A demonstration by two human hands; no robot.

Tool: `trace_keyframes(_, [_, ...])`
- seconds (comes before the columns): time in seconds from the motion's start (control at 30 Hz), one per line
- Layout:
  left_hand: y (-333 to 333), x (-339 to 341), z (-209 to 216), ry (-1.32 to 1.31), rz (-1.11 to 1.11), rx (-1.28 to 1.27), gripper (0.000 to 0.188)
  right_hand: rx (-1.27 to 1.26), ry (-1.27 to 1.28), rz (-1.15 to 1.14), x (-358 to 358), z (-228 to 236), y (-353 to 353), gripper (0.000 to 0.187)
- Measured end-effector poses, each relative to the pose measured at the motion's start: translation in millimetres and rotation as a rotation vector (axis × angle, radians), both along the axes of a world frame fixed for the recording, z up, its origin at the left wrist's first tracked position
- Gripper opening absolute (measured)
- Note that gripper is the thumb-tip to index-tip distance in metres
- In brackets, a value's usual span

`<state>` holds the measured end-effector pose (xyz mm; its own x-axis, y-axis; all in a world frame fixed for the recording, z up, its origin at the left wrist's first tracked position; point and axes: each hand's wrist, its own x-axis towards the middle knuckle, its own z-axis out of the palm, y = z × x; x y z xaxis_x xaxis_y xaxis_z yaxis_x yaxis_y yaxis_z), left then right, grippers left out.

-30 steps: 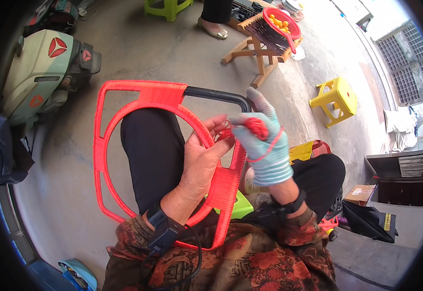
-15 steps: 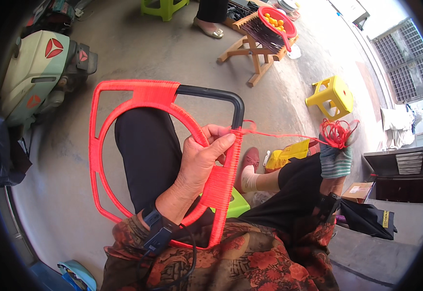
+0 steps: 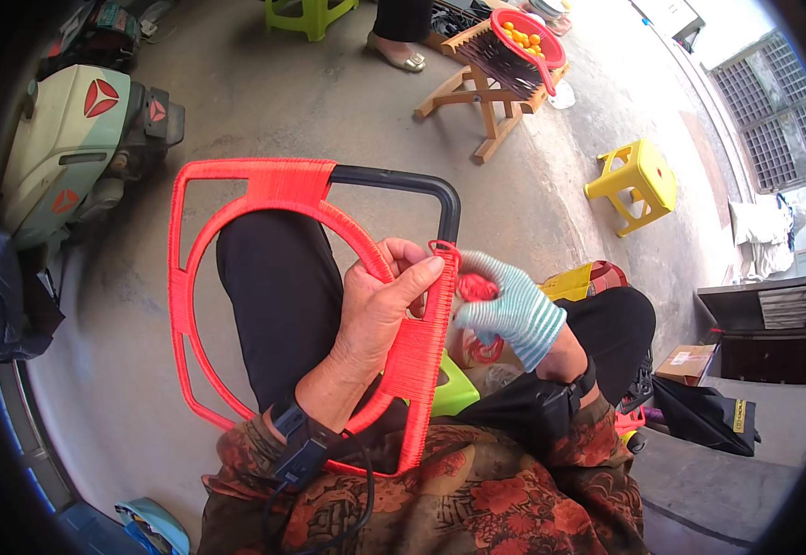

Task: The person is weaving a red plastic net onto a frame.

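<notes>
Frame of black metal tubing with rounded corners, mostly wrapped in bright red-orange cord (image 3: 264,185), lies tilted across the seated person's lap, over the dark-trousered left thigh. An inner ring, also cord-wrapped, sits inside the frame's outline. Only the top right corner of the frame remains bare black tube.

Left hand (image 3: 380,310), bare: closed around the frame's right upright, thumb pressed along the wrapped bar, fingers curled over where the ring meets it. A dark strap with a small device and cable sits on that wrist.

Right hand (image 3: 504,310), in a striped pale green and white knit glove: just right of the frame's right upright, curled shut around a small bundle of red-orange cord (image 3: 477,289). A strand from the bundle reaches the upright just below the bare corner. A loop of the same cord hangs below the hand.

Beyond the frame's top edge, on the concrete floor: a wooden folding stand carrying a red bowl of orange fruit (image 3: 525,39). Right of the frame, well apart: a yellow plastic stool (image 3: 639,180). Left of the frame: a pale green scooter with red triangular marks (image 3: 70,139). Under the frame's lower right, a lime green plastic seat (image 3: 454,388) shows.
</notes>
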<state>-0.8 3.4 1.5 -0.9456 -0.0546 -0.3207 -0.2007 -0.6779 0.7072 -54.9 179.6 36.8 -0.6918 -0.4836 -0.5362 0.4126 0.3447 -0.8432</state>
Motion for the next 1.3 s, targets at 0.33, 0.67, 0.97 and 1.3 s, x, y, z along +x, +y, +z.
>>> trace_keyframes(0.33, [-2.4, 0.1, 1.0, 0.003, -0.035, 0.013, 0.029, -0.598, -0.182, -0.414, -1.6, -36.2, 78.6, 0.016])
trace_keyframes(0.67, [-3.4, -0.5, 3.9, 0.041, -0.116, 0.194, 0.045, -1.246, -0.068, -0.43, -2.3, -28.5, 44.5, 0.02])
trace_keyframes(0.97, [-3.6, -1.7, -1.0, 0.015, -0.118, 0.162, 0.034, -1.325, -0.233, -0.453, -15.2, -21.0, 36.2, 0.018])
trace_keyframes(1.3, [-10.4, -8.4, 4.9, -0.135, -0.208, 0.353, 0.029, -0.753, -0.08, -0.546, -9.0, -45.4, 44.5, 0.023])
